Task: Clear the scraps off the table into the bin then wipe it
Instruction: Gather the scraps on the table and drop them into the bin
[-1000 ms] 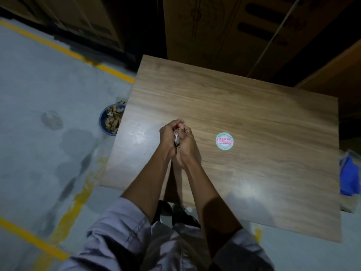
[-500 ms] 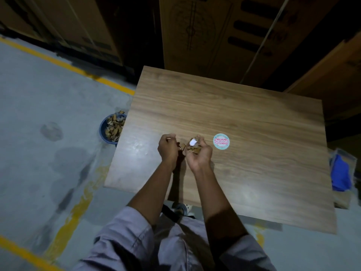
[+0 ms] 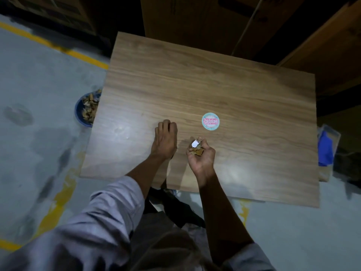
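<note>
The wooden table [image 3: 214,79] carries a round teal and pink sticker [image 3: 210,121]. My right hand [image 3: 202,159] is turned palm up just above the table's near half, and its curled fingers hold a small heap of brown and white scraps [image 3: 196,148]. My left hand [image 3: 165,140] rests palm down on the table a little to the left, with its fingers curled under; nothing shows in it. A blue bin [image 3: 77,112] with brown scraps stands on the floor by the table's left edge, partly hidden under it.
A blue cloth [image 3: 325,151] lies in a clear container on the floor at the table's right edge. Cardboard boxes [image 3: 195,18] stand behind the table. Yellow lines [image 3: 84,55] cross the grey floor on the left.
My hands were pressed together over the scraps. They have come apart: the right one turned palm up with the scraps, and the left one dropped flat to the table on the left.
</note>
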Demonstrator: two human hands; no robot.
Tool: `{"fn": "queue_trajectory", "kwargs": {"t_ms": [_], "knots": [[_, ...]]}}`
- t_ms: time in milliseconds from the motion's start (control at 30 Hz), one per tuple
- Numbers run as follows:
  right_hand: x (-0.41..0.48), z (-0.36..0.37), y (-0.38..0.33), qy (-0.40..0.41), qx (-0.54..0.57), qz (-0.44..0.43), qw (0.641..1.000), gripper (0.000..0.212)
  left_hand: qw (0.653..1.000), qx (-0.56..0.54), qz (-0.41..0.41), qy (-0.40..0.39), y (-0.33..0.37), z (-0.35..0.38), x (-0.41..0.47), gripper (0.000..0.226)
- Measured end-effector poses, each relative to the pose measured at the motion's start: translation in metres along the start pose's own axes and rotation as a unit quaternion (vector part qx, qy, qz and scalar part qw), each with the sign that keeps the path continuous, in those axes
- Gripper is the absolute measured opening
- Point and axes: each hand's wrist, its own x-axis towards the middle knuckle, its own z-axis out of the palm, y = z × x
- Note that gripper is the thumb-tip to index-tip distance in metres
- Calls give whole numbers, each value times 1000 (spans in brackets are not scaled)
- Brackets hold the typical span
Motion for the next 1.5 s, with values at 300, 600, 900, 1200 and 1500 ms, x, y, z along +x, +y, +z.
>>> {"fn": "queue_trajectory", "kwargs": {"t_ms": [300,600,900,1200,1500], "knots": [[-25,11,0,5,-26,12,1000,28,966,-252,-42,37,-16,-26,-2,29],[-32,27,21,-46,-41,18,998,36,934,-347,16,83,66,-59,-45,28],[-29,27,16,-33,-29,18,999,31,974,-148,126,113,65,-69,-37,52],[-43,53,37,-101,-110,-11,989,28,656,-684,-316,39,72,-81,-12,58],[-49,87,74,-153,-116,-82,978,35,173,-922,-345,34,36,-128,-11,39]]}}
